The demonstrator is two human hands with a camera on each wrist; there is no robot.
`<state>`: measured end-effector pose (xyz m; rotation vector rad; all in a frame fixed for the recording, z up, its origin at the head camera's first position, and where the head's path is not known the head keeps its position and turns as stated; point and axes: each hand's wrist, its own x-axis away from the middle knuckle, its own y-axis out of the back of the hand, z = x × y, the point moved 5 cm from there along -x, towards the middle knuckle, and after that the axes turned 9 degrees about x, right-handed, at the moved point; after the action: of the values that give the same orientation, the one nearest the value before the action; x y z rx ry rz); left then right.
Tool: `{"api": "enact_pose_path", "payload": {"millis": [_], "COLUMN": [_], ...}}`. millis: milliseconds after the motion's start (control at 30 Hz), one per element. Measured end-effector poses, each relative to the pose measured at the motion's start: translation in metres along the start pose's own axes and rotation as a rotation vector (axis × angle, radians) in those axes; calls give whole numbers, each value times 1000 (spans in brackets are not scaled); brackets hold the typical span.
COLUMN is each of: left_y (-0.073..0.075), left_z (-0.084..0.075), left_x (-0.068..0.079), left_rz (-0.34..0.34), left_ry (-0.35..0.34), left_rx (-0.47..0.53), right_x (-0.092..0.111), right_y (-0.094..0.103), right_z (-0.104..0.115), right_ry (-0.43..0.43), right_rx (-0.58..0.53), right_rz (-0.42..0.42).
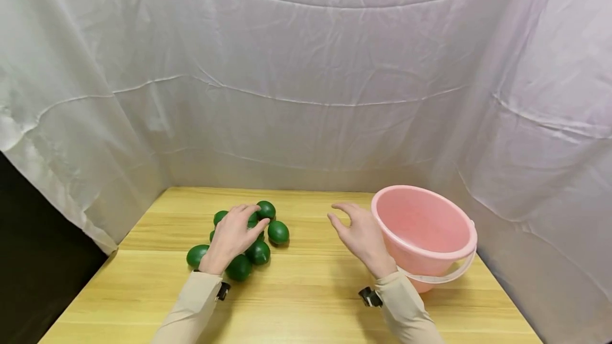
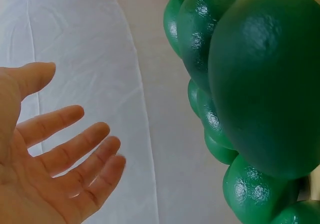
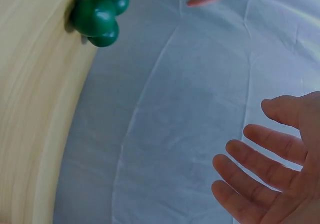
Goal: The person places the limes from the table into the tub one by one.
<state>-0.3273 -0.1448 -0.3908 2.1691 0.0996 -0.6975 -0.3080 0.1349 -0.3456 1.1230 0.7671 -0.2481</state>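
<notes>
Several smooth, dark green, egg-shaped fruits (image 1: 258, 252) lie grouped on the left half of the table. Over this group hovers my left hand (image 1: 233, 237), fingers spread and relaxed, holding nothing; it hides some of the fruits. In the left wrist view a large green fruit (image 2: 267, 78) fills the right side, apart from the fingers. My right hand (image 1: 364, 238) is held in the air just left of a pink bucket (image 1: 416, 261), its fingers loosely bent and gripping nothing. The right wrist view shows that hand's fingers (image 3: 260, 166) apart from everything.
The bucket stands at the table's right side, its pale handle (image 1: 442, 279) hanging down at the front. A light wooden table (image 1: 306, 291) lies beneath. Pale cloth (image 1: 306, 137) hangs behind and on both sides, with a dark area (image 1: 33, 248) at the left.
</notes>
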Motion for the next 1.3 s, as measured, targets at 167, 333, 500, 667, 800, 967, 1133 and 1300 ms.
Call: {"api": "enact_pose_path", "payload": {"millis": [167,333,500,667,800,967,1133,1300], "left_y": [-1,-1,2,4,6,7,6,5], "left_z": [6,13,18,21,25,33,37,40], "left_x": [1,2,5,10,13,18,23,26], "left_rz": [58,99,114,137,159,177,197,201], "left_ry": [29,36,35,42,55,61,55,51], "left_rx": [11,25,54,64,75,95,108,105], "right_x": [1,6,11,17,23,30,38,49], "right_y": [11,24,39,53,65,80,90,99], "right_z": [-7,-16,-25,-37,-52,-74,-97,-119], "right_ry": [-26,-29,-36,-67,-93,-107,-142,-197], "right_rx": [-51,-36,13,38,38,64,76,107], "right_rz": [2,-18,-28,7,15,-6,7,2]}}
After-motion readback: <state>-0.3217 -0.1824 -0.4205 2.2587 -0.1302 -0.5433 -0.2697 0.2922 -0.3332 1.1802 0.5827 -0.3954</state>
